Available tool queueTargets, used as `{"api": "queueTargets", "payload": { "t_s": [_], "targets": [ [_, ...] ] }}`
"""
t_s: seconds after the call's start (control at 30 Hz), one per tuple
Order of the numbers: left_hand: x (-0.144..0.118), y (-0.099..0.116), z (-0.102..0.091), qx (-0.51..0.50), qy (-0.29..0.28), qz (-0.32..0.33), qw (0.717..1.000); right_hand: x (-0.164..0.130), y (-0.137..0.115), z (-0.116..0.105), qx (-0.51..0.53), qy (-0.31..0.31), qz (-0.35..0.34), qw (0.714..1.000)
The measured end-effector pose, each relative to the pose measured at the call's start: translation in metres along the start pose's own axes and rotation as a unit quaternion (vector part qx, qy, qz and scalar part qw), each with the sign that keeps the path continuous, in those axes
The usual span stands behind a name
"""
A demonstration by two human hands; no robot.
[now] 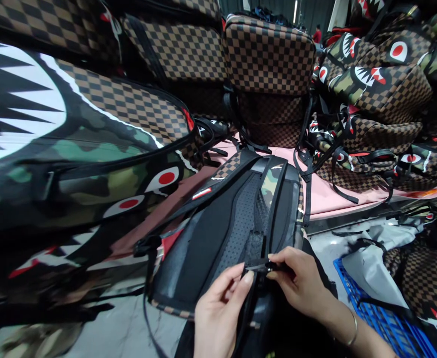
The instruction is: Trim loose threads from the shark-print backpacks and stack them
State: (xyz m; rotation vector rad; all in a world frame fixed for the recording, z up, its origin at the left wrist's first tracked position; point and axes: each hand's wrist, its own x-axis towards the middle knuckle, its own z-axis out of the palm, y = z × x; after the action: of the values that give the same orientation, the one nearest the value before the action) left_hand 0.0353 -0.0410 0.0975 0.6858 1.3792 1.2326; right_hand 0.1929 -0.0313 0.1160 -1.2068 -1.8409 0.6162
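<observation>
A backpack (237, 223) lay back-panel up on the work surface, its black mesh padding facing the camera and its top handle pointing away toward the pink sheet (326, 194). At the near end of that backpack, both of the person's hands met over a small black buckle (258, 267) on a strap.

The left hand (218, 308) came up from below the backpack's near edge, its thumb and forefinger pinched on the left end of the buckle. The right hand (300, 283), with a thin bangle (353, 328) at the wrist, reached in from the right of the backpack and gripped the buckle's right end between fingertips and thumb. The buckle thus sat directly between the two hands, touching both, just above the backpack's lower rim. Whether the buckle's two halves were joined or apart could not be told, since the fingers covered most of it.

Left of the backpack, and close to the camera, a large camouflage bag with a shark-mouth print (54, 149) filled the view. Beyond the backpack stood brown checkered bags (267, 54), stacked upright. To the backpack's far right, more shark-print bags (375, 84) were heaped with their straps trailing. A blue plastic crate (382, 323) lay to the right of the backpack, just beside the right forearm.
</observation>
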Motion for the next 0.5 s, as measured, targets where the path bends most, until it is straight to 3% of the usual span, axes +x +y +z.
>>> {"api": "queueTargets", "payload": {
  "t_s": [0.1,0.23,0.5],
  "targets": [
    [0.0008,-0.0023,-0.0025,0.012,-0.023,0.009,1.0,0.0003,0.0003,-0.0006,-0.005,0.009,-0.007,1.0],
    [0.0021,-0.0011,-0.003,-0.015,-0.043,-0.031,0.998,-0.0026,0.0018,0.0008,0.009,0.028,0.005,1.0],
    [0.0038,0.004,-0.0035,-0.044,-0.013,-0.049,0.998,-0.0012,0.0031,0.001,0.013,0.013,-0.016,1.0]
  ]
}}
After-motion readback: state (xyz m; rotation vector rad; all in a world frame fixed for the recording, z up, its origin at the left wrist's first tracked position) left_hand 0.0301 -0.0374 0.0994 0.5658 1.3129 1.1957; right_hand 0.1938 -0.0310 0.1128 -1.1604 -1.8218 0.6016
